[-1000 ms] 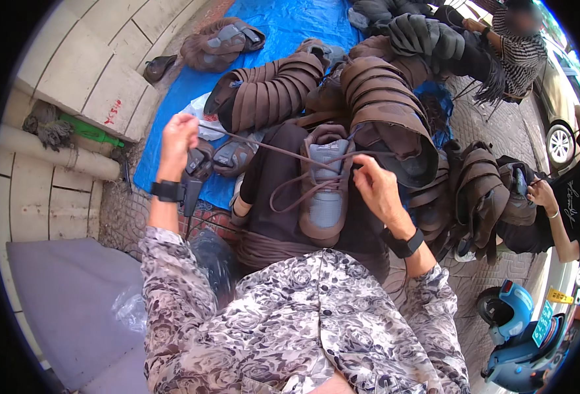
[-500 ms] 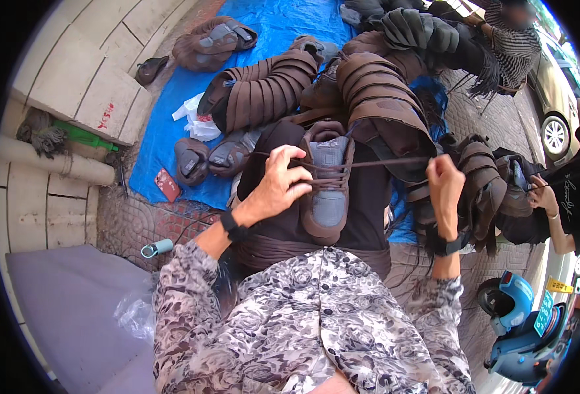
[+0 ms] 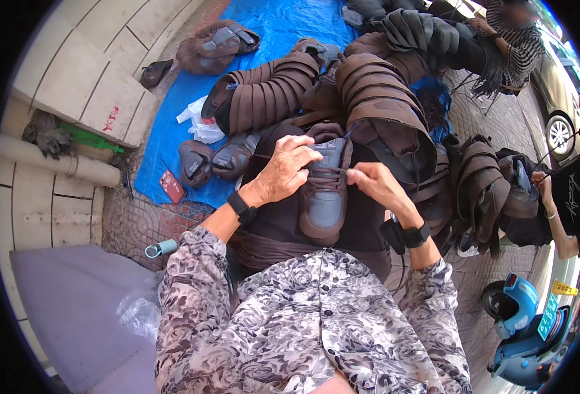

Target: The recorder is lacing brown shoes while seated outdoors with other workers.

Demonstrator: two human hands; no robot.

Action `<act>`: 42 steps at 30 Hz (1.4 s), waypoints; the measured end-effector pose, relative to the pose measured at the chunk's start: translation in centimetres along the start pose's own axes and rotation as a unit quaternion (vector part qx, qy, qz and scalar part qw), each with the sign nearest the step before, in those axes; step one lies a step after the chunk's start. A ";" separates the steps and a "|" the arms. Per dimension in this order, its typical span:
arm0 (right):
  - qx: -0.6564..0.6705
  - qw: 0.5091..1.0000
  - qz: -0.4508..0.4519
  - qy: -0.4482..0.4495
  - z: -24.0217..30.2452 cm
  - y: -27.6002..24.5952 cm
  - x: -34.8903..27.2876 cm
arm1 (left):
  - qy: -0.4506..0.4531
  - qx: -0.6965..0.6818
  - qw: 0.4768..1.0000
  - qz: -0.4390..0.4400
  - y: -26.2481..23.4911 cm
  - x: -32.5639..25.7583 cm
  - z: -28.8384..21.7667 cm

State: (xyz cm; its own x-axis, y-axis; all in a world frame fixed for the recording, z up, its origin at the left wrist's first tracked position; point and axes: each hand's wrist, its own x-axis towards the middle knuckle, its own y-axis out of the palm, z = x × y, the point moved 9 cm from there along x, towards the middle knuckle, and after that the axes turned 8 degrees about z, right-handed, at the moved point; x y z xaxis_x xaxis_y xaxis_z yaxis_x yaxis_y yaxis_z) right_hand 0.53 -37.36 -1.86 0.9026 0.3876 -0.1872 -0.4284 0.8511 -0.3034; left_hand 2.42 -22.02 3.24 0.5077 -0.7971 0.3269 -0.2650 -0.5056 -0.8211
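Both hands meet on a grey-and-brown lace-up shoe [image 3: 324, 187] resting on the person's lap: left hand [image 3: 284, 169] pinching its brown lace [image 3: 332, 172], right hand [image 3: 375, 185] gripping it at three o'clock. Stacked brown shoes [image 3: 263, 95] lie on the blue tarpaulin [image 3: 171, 141] at twelve o'clock.

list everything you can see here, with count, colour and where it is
shoe: 1, brown and grey, on the lap, centre
lace: 1, brown, across the shoe between both hands
shoe stacks: several, brown, ahead on the ground
loose shoes: 2, brown and grey, on the tarp at left
tarp: 1, blue, under the shoes
red packet: 1, near tarp edge
pipe: 1, beige, left by the wall
grey sheet: 1, lower left
scooter: 1, blue, lower right
car: 1, beige, upper right
other people: 2, right and upper right
left hand: on the shoe's top
right hand: pinching the lace
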 end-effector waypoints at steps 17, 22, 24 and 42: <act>-0.143 0.989 -0.037 -0.011 1.1 -8.4 -4.1 | 0.050 0.071 0.991 -0.100 -2.2 -0.3 -2.2; -0.180 0.980 -0.074 0.044 1.5 -15.7 -12.0 | -0.190 -0.138 0.970 0.065 -3.6 -7.9 6.6; -0.275 0.953 -0.115 0.053 2.3 -17.3 -14.2 | -0.288 -0.133 0.946 0.064 -5.6 -13.1 9.3; -0.494 0.780 -0.357 -0.141 3.1 -6.6 -17.1 | -0.366 0.075 0.905 -0.202 -10.2 -21.1 15.1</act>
State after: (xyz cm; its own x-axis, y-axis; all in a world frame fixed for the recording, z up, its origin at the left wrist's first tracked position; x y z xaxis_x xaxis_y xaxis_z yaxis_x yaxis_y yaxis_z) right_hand -11.92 -48.51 6.22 0.8395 0.1198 0.5299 0.4906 0.2521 -0.8341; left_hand 6.81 4.93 -2.31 0.9600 -0.0975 0.2625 0.1501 -0.6120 -0.7765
